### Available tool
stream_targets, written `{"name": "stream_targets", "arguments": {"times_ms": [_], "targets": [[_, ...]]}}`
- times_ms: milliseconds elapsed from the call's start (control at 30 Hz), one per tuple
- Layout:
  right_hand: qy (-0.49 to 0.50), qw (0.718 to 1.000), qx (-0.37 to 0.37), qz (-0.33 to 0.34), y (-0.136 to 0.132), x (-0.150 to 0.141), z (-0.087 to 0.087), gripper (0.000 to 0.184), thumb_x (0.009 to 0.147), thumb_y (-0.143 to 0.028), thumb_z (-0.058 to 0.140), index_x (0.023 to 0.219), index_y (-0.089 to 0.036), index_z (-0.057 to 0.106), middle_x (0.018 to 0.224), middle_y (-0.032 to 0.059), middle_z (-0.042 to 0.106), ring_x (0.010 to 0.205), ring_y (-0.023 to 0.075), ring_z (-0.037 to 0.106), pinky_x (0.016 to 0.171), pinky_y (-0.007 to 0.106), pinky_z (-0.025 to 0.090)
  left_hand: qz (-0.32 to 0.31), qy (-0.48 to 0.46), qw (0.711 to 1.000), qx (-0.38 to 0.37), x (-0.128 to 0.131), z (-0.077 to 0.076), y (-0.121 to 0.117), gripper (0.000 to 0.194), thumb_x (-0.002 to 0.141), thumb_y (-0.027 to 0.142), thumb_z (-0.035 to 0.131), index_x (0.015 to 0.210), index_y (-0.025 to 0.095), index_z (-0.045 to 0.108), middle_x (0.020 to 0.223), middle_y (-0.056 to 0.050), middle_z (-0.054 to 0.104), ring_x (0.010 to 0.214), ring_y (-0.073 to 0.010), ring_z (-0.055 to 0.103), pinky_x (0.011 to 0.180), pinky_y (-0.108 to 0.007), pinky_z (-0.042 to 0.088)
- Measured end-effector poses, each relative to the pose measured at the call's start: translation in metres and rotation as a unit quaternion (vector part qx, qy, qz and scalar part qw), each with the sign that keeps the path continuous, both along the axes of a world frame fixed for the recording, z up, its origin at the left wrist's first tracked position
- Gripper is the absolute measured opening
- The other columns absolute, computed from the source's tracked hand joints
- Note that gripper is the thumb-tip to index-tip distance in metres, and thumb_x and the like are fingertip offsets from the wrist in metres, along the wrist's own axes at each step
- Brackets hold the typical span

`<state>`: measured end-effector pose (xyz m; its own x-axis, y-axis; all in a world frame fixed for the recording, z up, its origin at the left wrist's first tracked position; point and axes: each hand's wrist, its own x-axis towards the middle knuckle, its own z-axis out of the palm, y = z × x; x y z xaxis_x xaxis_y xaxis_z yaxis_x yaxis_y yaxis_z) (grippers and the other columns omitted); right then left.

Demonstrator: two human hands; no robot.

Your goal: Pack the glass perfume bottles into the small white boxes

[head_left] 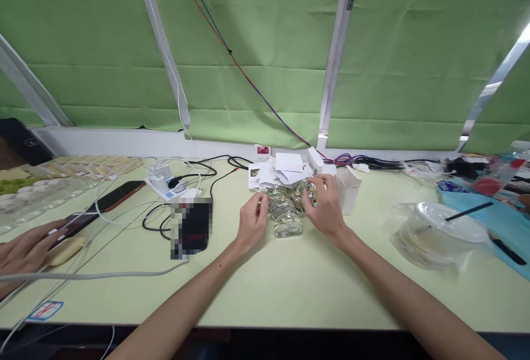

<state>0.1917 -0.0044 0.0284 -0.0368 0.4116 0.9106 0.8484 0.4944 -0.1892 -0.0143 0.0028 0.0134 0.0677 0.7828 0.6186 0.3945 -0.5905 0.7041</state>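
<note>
Several clear glass bottles (289,224) stand in a tight cluster on the pale green table; they look like small perfume bottles. My left hand (252,217) is at the left side of the cluster, its fingers curled and drawn close together by the leftmost bottle. Whether anything is between those fingertips is hidden. On the right, my right hand (325,204) reaches over the cluster with thumb and fingers around the top of one glass bottle (300,190). Loose white paper pieces (289,162) lie piled just behind the bottles. A white box (348,190) stands beside my right hand.
Left of the bottles are a blurred-out dark device (194,226), a white power strip (165,186) and tangled cables. Another person's hand (28,247) rests by a phone (120,196) at far left. To the right stands a clear plastic tub (449,227) near blue plastic (476,208).
</note>
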Motion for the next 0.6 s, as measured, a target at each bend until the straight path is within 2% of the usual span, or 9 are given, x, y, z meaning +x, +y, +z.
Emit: {"name": "stream_targets", "arguments": {"times_ms": [67,167,267,333,467,600], "targets": [[0.002,0.999,-0.039,0.026,0.012,-0.004,0.010,0.020,0.089,-0.017,0.054,0.108,-0.018,0.058,0.103,0.0118,0.054,0.100,0.0274,0.055,0.087,0.041,0.049,0.009,0.011,1.000,0.008,-0.001,-0.001,0.002,0.029,0.100,0.037,0.043,0.082,0.019,0.057,0.068,0.002,0.052,0.059,-0.0125,0.044,0.060,-0.024,0.035],[0.010,0.995,-0.093,0.042,0.043,-0.002,0.030,0.018,0.094,-0.023,0.051,0.108,-0.016,0.059,0.106,0.0133,0.057,0.101,0.0275,0.057,0.092,0.042,0.048,0.018,0.022,0.999,0.014,-0.001,-0.001,0.004,0.030,0.100,0.037,0.041,0.082,0.019,0.055,0.066,0.003,0.050,0.057,-0.0120,0.043,0.059,-0.024,0.034],[-0.040,0.978,-0.204,0.000,0.085,0.007,0.048,0.034,0.098,-0.039,0.052,0.120,-0.014,0.057,0.117,0.0168,0.059,0.113,0.0302,0.056,0.100,0.044,0.045,0.018,0.024,0.999,0.017,-0.002,-0.002,0.005,0.030,0.100,0.036,0.041,0.081,0.019,0.055,0.066,0.003,0.051,0.056,-0.0115,0.043,0.059,-0.024,0.035],[-0.061,0.969,-0.241,-0.005,0.113,0.013,0.057,0.043,0.096,-0.045,0.056,0.126,-0.013,0.056,0.121,0.0193,0.061,0.116,0.0332,0.056,0.101,0.047,0.044,0.017,0.026,0.999,0.020,-0.002,-0.004,0.006,0.030,0.100,0.036,0.041,0.081,0.019,0.055,0.067,0.003,0.051,0.056,-0.0114,0.043,0.059,-0.024,0.035],[-0.109,0.950,-0.294,0.004,0.154,0.023,0.062,0.062,0.091,-0.058,0.061,0.134,-0.013,0.055,0.131,0.0214,0.062,0.125,0.0365,0.054,0.105,0.049,0.042,0.014,0.029,0.999,0.022,-0.002,-0.006,0.008,0.030,0.101,0.036,0.040,0.081,0.018,0.055,0.067,0.003,0.051,0.056,-0.0111,0.043,0.059,-0.024,0.035],[-0.152,0.936,-0.317,0.017,0.177,0.028,0.060,0.081,0.082,-0.072,0.063,0.141,-0.017,0.053,0.144,0.0200,0.055,0.133,0.0379,0.050,0.109,0.051,0.038,0.008,0.030,0.999,0.021,-0.002,-0.008,0.009,0.030,0.101,0.036,0.040,0.081,0.018,0.054,0.066,0.003,0.050,0.057,-0.0108,0.043,0.059,-0.024,0.035]]}}
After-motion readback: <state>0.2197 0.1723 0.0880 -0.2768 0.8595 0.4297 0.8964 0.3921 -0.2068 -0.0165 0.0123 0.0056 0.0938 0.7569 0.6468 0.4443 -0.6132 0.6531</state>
